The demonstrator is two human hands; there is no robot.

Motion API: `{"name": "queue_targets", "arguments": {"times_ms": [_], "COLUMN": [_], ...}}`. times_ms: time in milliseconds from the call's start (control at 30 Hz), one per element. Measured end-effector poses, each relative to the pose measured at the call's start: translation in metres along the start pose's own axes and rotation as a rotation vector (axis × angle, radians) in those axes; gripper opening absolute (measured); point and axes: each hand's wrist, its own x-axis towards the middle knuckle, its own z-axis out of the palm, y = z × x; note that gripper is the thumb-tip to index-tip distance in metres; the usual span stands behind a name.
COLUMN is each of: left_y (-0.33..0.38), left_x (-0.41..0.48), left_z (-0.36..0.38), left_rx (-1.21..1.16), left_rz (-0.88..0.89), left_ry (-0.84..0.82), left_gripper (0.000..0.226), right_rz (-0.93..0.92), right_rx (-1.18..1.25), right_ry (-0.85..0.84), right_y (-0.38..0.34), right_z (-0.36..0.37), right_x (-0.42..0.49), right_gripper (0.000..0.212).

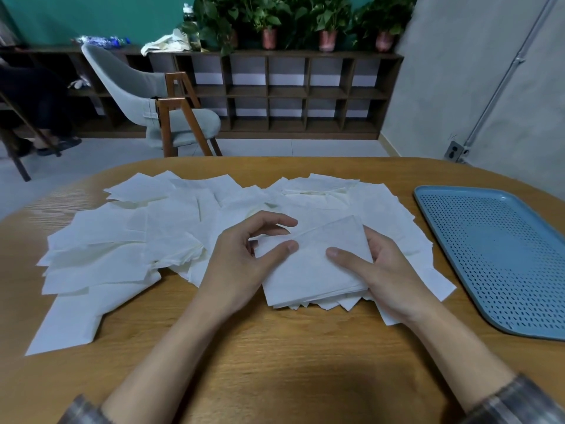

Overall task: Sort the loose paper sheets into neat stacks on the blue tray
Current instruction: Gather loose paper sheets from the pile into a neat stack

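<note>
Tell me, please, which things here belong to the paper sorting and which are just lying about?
Part of the job: the stack of sheets gripped by left hand and right hand; loose paper sheets spread on the wooden table; blue tray, holding no paper yet.
Just lying about: grey chair; potted plants; cubby shelf; white cloth on its top.

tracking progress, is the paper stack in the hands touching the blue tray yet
Apart. The head view shows the paper stack over the loose sheets, with a strip of bare table between those sheets and the blue tray.
</note>
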Motion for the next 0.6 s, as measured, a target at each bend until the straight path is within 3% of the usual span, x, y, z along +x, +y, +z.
{"name": "queue_targets", "arguments": {"times_ms": [133, 233, 333, 400, 467, 600], "left_y": [-0.003, -0.003, 0.006, 0.010, 0.009, 0.002], "left_x": [-0.001, -0.002, -0.003, -0.003, -0.003, -0.001], "left_z": [0.001, 0.001, 0.000, 0.001, 0.002, 0.003], "left_rx": [0.055, 0.123, -0.029, -0.117, -0.126, -0.048], "left_rz": [0.025, 0.102, -0.016, -0.067, -0.058, 0.002], "left_ry": [0.043, 0.100, 0.011, -0.042, -0.034, 0.015], "left_gripper": [0.021, 0.026, 0.038, 0.046, 0.050, 0.051], "right_rz": [-0.035, -0.099, -0.136, -0.151, -0.176, -0.245], "right_rx": [-0.026, -0.007, 0.133, 0.135, 0.060, -0.199], "right_ry": [0.011, 0.012, 0.013, 0.036, 0.047, 0.028], "right_y": [0.001, 0.002, 0.002, 0.002, 0.002, 0.001], "right_z": [0.000, -0.003, -0.004, -0.004, -0.005, -0.007], "right_x": [0.000, 0.002, 0.002, 0.002, 0.001, 0.002], "right_gripper": [0.030, 0.042, 0.062, 0.064, 0.056, 0.018]}}
